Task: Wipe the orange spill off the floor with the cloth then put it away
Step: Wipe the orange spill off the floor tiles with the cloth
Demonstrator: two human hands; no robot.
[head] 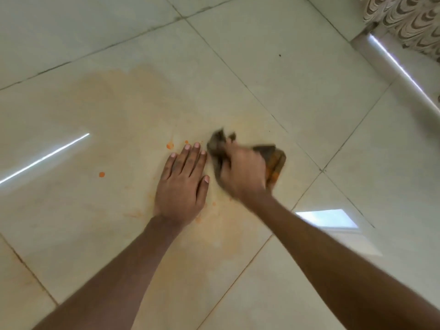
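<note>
Hands of 1 person over a pale tiled floor point(285, 55), seen from above. Left hand point(182, 184) lies flat on the tile, palm down, fingers straight & slightly spread, holding nothing; its forearm runs to the bottom-left edge. Right hand point(242, 172), just beside it on the right, is blurred; its fingers curl round a bunched dark brown cloth point(215, 145), gripping it against the floor. Cloth sticks out past the hand on 2 sides: a crumpled dark end toward the top-left, near the left hand's fingertips, & a flatter end to the right w/ orange staining on its lower edge. Right forearm runs to the bottom-right corner. Orange spill point(133, 103) shows as a wide, pale orange film over most of the big tile under both hands, reaching up-left well beyond them & down past the left wrist. Brighter orange drops point(170, 146) sit on it: 1 just left of the left fingertips, 1 smaller beside it, 1 well apart to the left, plus faint specks near the left wrist. Dark grout lines point(322, 170) cross the floor diagonally. White light streak point(45, 158) reflects on the tile at left; a bright window-shaped reflection point(326, 219) lies beside the right forearm. Top-right corner: patterned beige & brown fabric point(409, 20) above a pale strip point(385, 65) w/ a bright glare line; what the strip is, can't tell.
</note>
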